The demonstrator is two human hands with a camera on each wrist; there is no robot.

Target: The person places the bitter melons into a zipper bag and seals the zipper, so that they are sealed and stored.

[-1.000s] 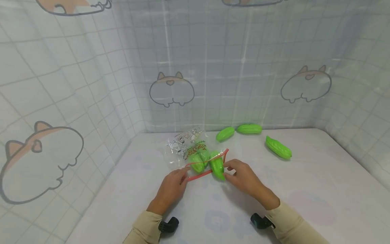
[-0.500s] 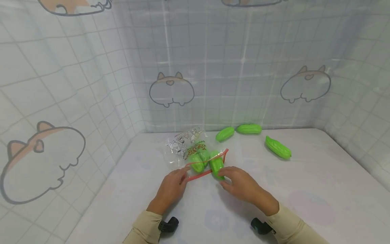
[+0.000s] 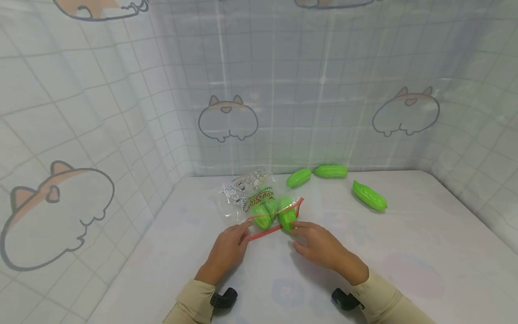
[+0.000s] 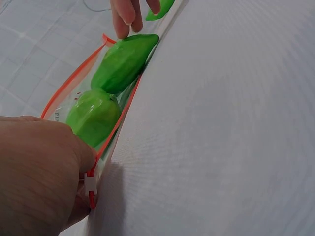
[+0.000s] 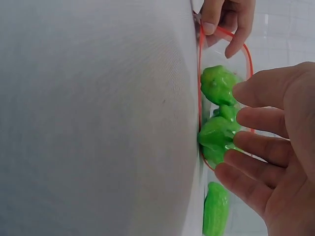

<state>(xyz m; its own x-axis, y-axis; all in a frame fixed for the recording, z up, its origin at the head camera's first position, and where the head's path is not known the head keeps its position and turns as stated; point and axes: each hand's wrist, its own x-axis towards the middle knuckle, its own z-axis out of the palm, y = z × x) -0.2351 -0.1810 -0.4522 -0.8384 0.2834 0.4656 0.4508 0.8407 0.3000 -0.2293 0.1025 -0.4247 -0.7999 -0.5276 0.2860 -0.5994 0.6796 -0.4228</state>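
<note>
A clear slider zip bag (image 3: 230,211) with red zip edges and cartoon print lies on the table, its mouth spread toward me. My left hand (image 3: 228,249) pinches the mouth's left corner, beside a white slider (image 4: 90,185) in the left wrist view. Inside the bag rests a green toy gourd (image 3: 262,219), partly behind the printed film. To its right another green toy gourd (image 3: 288,218) lies in the mouth, its near end right at the red edge. My right hand (image 3: 321,245) has its fingers extended, fingertips at that near end; in the right wrist view these fingers (image 5: 261,169) are spread.
Along the back of the table lie two more green toy gourds, a left one (image 3: 299,178) and a right one (image 3: 331,171). A further gourd (image 3: 370,196) lies to the right. Patterned curtain walls (image 3: 323,112) enclose the table at the back and sides.
The right-hand gourd has slid away from me, deeper into the bag. My right hand has shifted from its side round to its near end. My left hand stays at the corner.
</note>
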